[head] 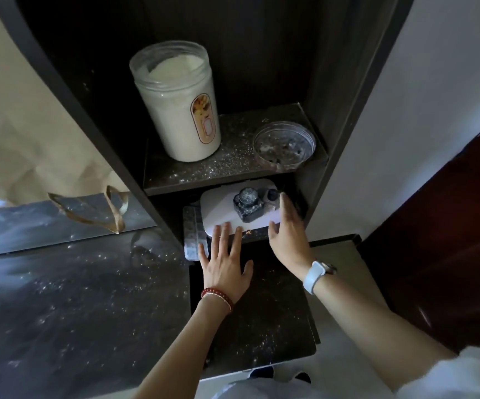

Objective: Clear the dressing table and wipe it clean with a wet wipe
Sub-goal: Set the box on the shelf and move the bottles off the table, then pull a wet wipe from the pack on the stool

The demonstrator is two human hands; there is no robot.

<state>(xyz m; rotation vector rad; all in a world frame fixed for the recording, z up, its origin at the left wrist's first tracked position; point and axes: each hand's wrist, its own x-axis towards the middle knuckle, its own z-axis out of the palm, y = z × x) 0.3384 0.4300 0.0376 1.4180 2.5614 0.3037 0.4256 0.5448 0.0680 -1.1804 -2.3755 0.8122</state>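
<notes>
A white flat box lies on the lower shelf of a dark cabinet, with a small dark glass bottle standing on it. My left hand, fingers straight and spread, touches the box's front edge. My right hand, open with straight fingers, is at the box's right side. The dark dressing table top is dusted with white specks. On the upper shelf stand a tall clear jar of white sheets, without a lid, and a shallow clear lid.
A beige paper bag with handles leans behind the table on the left. A grey speckled item lies left of the white box. A white wall and dark red door are on the right.
</notes>
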